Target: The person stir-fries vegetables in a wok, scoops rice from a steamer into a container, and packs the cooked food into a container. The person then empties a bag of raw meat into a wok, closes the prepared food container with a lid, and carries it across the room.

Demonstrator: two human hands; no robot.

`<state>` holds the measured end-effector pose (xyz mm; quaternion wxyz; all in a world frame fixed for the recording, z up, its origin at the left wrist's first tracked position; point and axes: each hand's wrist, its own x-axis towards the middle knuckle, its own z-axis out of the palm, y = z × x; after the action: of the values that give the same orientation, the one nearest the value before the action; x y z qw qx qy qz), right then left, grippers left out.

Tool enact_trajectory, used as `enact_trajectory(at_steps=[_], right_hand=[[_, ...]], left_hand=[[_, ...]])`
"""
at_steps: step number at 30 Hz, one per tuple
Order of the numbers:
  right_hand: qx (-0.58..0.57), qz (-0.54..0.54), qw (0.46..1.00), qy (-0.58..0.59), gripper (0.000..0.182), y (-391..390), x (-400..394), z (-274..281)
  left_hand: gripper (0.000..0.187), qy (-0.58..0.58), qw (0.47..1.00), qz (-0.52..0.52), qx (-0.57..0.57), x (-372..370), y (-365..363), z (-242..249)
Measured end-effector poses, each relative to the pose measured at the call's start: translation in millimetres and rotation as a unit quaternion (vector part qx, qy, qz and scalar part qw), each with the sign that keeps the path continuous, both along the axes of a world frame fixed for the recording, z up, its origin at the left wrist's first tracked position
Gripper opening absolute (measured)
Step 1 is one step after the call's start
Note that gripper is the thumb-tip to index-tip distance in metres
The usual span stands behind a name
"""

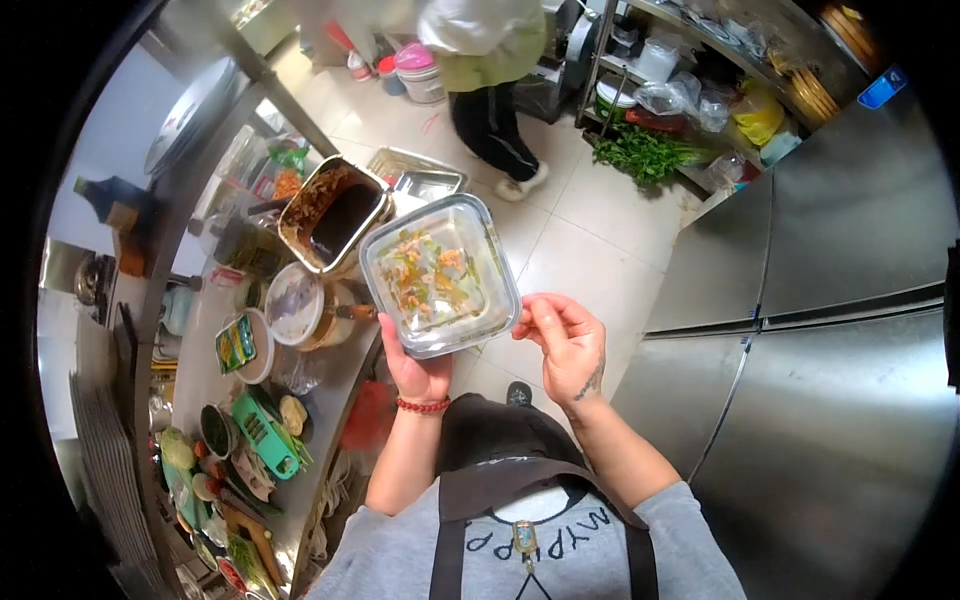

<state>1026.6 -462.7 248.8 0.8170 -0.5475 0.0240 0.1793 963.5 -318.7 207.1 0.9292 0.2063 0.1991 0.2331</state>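
A clear square food container [440, 337] is held out in front of me over the floor. Orange bits and green pieces [432, 280] show inside it. My left hand [415, 370] grips its near left side, thumb up along the wall and the other fingers hidden beneath. At the near right corner, my right hand [568, 345] has its fingers curled and pinched together, the fingertips against the container's edge. Just beyond the container, a metal tub of dark sauce [335, 215] sits at the counter's edge, and a lidded white tub [297, 305] stands beside it.
The cluttered steel counter [325, 440] on my left holds a green slicer [268, 432] and vegetables. A steel refrigerator [800, 400] stands to my right. Ahead are a person in dark trousers [490, 130], a crowded shelf rack [690, 100] and leafy greens [645, 152].
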Motion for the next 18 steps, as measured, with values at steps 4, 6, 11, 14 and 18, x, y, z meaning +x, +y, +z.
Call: enact_trajectory(at_steps=[4, 6, 11, 14, 18], right_hand=[[-0.06, 0.035, 0.997, -0.027, 0.014, -19, 23, -26], [-0.076, 0.072, 0.995, -0.011, 0.014, -29, 42, -39], [-0.026, 0.058, 0.997, -0.031, 0.014, -21, 91, -29], [-0.019, 0.074, 0.996, -0.055, 0.014, -16, 137, -31], [-0.04, 0.072, 0.994, -0.066, 0.026, -12, 194, -39]], left_hand=[[0.058, 0.027, 0.999, -0.018, -0.012, 19, -10, -6], [0.057, 0.048, 0.998, -0.036, -0.011, 33, -13, -19], [0.055, 0.003, 0.993, -0.097, -0.064, 95, -7, -33], [0.055, 0.004, 0.992, -0.108, -0.067, 147, -2, -35], [0.055, -0.032, 0.989, -0.121, -0.082, 205, 12, -37]])
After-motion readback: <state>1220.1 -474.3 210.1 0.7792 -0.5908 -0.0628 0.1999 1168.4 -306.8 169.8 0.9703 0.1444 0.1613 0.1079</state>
